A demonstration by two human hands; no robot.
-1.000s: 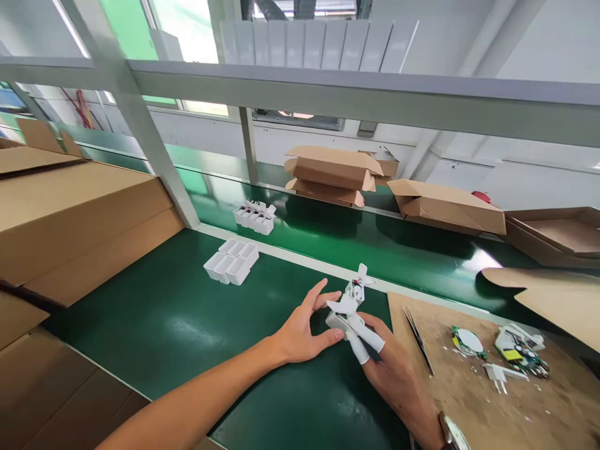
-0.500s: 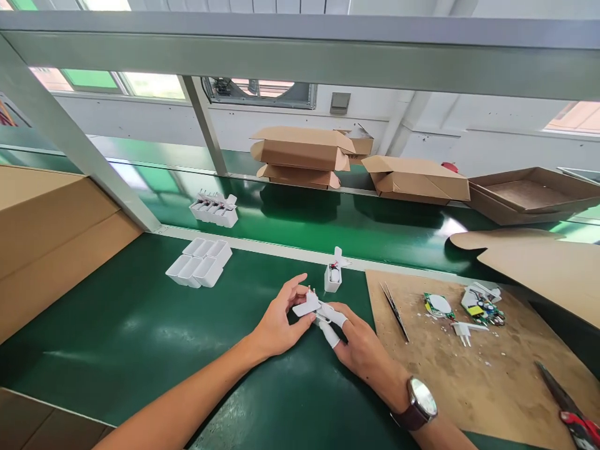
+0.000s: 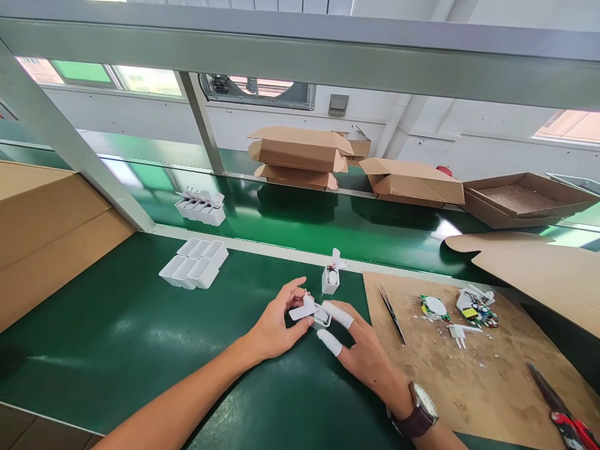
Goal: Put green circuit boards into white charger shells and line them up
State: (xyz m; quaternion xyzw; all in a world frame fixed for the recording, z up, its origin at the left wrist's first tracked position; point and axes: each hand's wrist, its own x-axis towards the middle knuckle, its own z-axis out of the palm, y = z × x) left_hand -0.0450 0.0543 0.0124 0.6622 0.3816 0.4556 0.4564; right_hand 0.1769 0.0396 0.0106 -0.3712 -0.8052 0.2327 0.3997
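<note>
Two hands meet over a green worktop (image 3: 140, 331), a small white case (image 3: 321, 323) between them. The left hand (image 3: 274, 325) holds it, thumb and fingers drawn narrow around its left side, seemingly to steady it while leaving the top in view. A white plug (image 3: 302, 310) sits tilted at the case's left end, perhaps tethered by wiring too small to trace. The right hand (image 3: 368, 347) has thumb and forefinger parted, both in white covers (image 3: 330, 342), likely worn for grip or protection. The thumb is apart from the case; whether the forefinger touches its rim cannot be told. Just beyond, a second case (image 3: 330, 282) stands upright, apparently set within easy reach. Six more cases (image 3: 194, 265) are packed side by side at left, probably to save room. At right, tweezers (image 3: 392, 315) and a red-handled tool (image 3: 555, 400) lie on a brown board (image 3: 435, 381), which perhaps shields the worktop from scraps.
</note>
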